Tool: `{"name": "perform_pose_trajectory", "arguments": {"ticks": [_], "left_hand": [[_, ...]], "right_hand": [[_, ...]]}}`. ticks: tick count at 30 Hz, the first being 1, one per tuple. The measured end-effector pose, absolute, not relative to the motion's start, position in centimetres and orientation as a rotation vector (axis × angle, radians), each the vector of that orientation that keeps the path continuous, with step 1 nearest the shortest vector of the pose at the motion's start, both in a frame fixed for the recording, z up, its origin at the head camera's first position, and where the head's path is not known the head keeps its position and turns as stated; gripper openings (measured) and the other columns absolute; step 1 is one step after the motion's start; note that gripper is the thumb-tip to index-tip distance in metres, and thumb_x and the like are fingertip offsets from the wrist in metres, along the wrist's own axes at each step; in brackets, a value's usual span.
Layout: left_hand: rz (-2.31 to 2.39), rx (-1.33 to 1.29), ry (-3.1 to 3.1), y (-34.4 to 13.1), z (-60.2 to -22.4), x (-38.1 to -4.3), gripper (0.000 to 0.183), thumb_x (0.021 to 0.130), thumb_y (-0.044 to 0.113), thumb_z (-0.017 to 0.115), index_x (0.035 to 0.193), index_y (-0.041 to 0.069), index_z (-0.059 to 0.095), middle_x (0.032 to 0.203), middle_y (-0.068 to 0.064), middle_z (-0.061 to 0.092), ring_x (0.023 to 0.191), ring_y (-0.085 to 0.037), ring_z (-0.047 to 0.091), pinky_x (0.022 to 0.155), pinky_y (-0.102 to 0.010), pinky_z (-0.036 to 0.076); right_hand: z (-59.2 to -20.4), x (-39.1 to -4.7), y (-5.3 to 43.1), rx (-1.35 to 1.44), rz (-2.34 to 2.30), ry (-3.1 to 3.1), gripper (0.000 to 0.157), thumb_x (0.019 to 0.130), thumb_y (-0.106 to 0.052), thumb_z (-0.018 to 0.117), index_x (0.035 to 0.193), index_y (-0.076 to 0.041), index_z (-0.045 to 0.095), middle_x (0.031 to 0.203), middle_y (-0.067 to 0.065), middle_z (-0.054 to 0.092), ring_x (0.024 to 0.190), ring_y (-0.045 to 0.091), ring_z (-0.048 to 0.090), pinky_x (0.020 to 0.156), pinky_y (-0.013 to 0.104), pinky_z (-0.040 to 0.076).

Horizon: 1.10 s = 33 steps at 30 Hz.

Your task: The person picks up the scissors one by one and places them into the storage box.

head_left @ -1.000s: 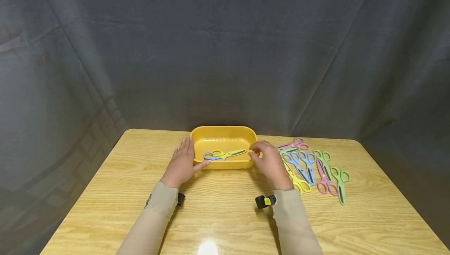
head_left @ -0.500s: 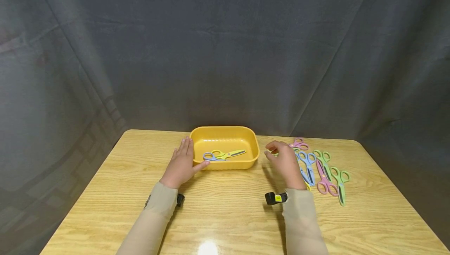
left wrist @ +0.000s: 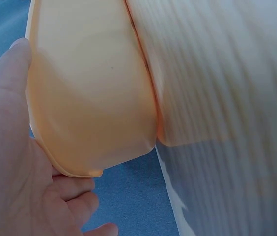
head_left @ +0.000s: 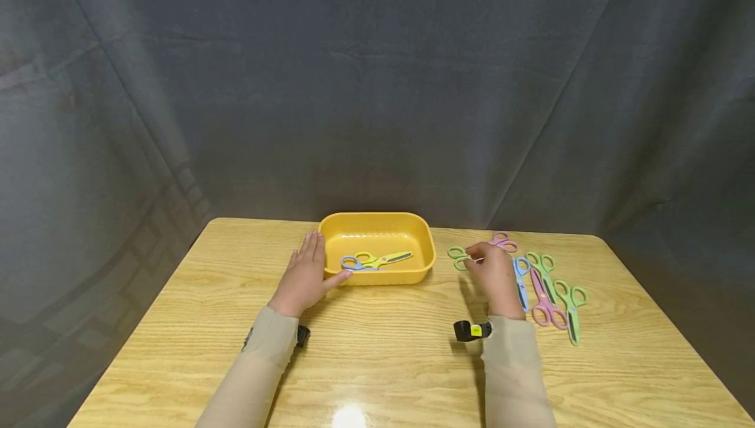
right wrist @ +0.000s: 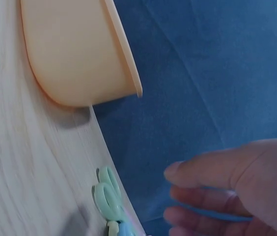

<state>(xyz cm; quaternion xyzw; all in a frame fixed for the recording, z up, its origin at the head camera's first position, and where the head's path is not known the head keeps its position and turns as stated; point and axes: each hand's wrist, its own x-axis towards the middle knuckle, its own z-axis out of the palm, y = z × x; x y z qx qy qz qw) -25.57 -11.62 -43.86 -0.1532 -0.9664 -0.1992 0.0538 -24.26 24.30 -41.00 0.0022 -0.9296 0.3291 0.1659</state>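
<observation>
A yellow plastic tub stands near the table's back edge. Inside lie yellow-green scissors and, partly hidden by the front wall, blue scissors. My left hand rests against the tub's left end with fingers straight, its thumb along the front rim in the left wrist view. Right of the tub, my right hand hovers by the handles of green scissors. The right wrist view shows a gap between thumb and fingers with nothing held; the green scissors lie apart from them on the table.
Right of my right hand lie more scissors: blue scissors, pink scissors, green scissors and, at the back, pink scissors. My hand and forearm cover part of this pile. A dark curtain hangs behind the table.
My right hand has moved right from the tub's right end to above the scissors pile, uncovering the green handles and hiding the yellow scissors there. The left hand stays at the tub.
</observation>
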Motion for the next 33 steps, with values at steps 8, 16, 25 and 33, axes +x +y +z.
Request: {"name": "perform_pose_trajectory", "arguments": {"ticks": [8,16,25,33], "left_hand": [[-0.600,-0.468,-2.931,-11.6,-43.8,-25.5,0.106,0.094,0.062,0.060,0.155,-0.014,0.019,0.163,-0.030,0.015,0.153,-0.043,0.012,0.119,-0.060,0.019],[-0.614,-0.465,-2.935,-11.7,-43.8,-25.5,0.107,0.094,0.063,0.060,0.155,-0.014,0.017,0.164,-0.029,0.012,0.154,-0.041,0.009,0.120,-0.060,0.018],[-0.609,-0.474,-2.930,-11.6,-44.0,-25.5,0.106,0.094,0.063,0.060,0.155,-0.014,0.018,0.164,-0.030,0.014,0.153,-0.043,0.012,0.119,-0.061,0.019],[-0.606,-0.464,-2.945,-11.6,-43.9,-25.6,0.106,0.095,0.063,0.059,0.155,-0.013,0.017,0.164,-0.029,0.012,0.153,-0.042,0.010,0.120,-0.060,0.018]], "right_hand": [[-41.1,-23.8,24.9,-0.071,0.952,-2.712,0.021,0.085,0.000,0.067,0.102,0.012,0.071,0.096,0.029,0.070,0.094,0.045,0.066,0.084,0.057,0.050],[-41.3,-23.7,25.2,-0.153,0.979,-2.793,0.023,0.088,-0.002,0.067,0.105,0.013,0.070,0.097,0.028,0.068,0.092,0.042,0.064,0.083,0.056,0.050],[-41.7,-23.5,25.5,-0.171,0.974,-2.866,0.023,0.089,-0.001,0.065,0.104,0.016,0.068,0.108,0.034,0.068,0.095,0.045,0.066,0.083,0.057,0.052],[-42.0,-23.7,25.6,-0.201,0.989,-2.880,0.018,0.087,0.000,0.066,0.071,0.005,0.059,0.067,0.016,0.057,0.061,0.024,0.052,0.058,0.039,0.046]]}}
